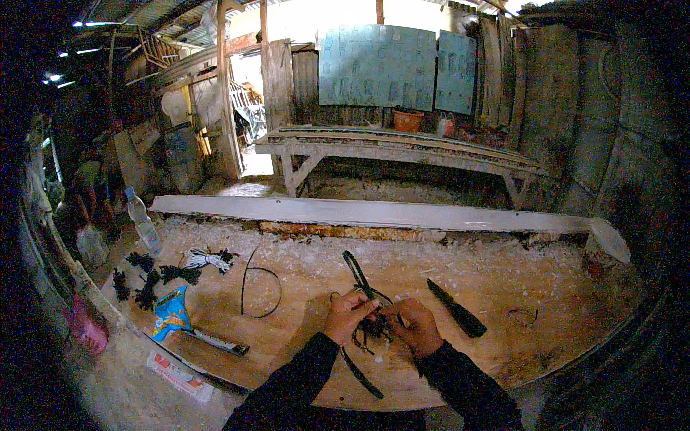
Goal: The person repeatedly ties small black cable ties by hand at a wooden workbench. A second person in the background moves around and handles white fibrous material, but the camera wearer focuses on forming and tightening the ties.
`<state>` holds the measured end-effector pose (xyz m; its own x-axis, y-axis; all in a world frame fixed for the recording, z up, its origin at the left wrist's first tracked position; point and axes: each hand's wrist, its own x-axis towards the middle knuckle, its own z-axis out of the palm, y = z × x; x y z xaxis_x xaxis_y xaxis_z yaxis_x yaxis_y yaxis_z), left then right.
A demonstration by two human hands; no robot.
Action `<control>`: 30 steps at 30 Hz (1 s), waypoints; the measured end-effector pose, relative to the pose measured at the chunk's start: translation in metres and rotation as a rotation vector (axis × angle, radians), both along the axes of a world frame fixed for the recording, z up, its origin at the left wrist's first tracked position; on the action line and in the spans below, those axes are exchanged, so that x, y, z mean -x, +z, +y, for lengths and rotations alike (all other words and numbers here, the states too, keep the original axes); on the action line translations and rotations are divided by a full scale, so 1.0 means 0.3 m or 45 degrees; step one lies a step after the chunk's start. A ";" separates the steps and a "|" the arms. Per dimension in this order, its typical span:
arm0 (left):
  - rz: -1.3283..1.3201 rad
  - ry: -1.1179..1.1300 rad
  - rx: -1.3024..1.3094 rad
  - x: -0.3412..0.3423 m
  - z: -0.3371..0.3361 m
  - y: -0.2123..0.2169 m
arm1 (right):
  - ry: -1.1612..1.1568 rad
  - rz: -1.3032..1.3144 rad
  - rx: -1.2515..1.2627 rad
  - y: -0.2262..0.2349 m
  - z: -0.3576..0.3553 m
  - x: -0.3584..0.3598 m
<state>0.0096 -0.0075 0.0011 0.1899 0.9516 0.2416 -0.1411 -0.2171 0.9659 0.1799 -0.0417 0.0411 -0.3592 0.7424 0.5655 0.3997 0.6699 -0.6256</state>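
Observation:
Low over the wooden tabletop, my left hand pinches a black strap between thumb and fingers. One end of the strap sticks up beyond the hand, and a black tail hangs toward the near edge. My right hand is closed beside it, its fingertips meeting the thin dark strands at the strap's middle. Those strands form a small tangle between the hands; how they are knotted is too small to make out. To the right lies a dark, flat, tapered piece.
Black cord bundles, a white bundle, a thin cord loop, a blue packet and a long dark tool lie at left. A clear bottle stands behind. A pale board edges the table's far side; a bench stands beyond.

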 end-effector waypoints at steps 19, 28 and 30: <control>0.050 -0.043 0.014 0.002 0.011 -0.027 | -0.005 0.479 0.506 -0.038 -0.004 0.010; 0.261 -0.010 -0.224 -0.027 -0.046 0.019 | 0.043 1.099 0.955 -0.072 0.039 0.011; 0.375 0.016 -0.394 -0.041 -0.045 0.049 | 0.054 1.197 1.022 -0.073 0.040 0.003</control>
<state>0.0220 -0.0209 0.0159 0.2825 0.8454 0.4534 0.1353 -0.5030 0.8536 0.1791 -0.0296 0.0194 -0.0919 0.9957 0.0067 -0.4394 -0.0345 -0.8976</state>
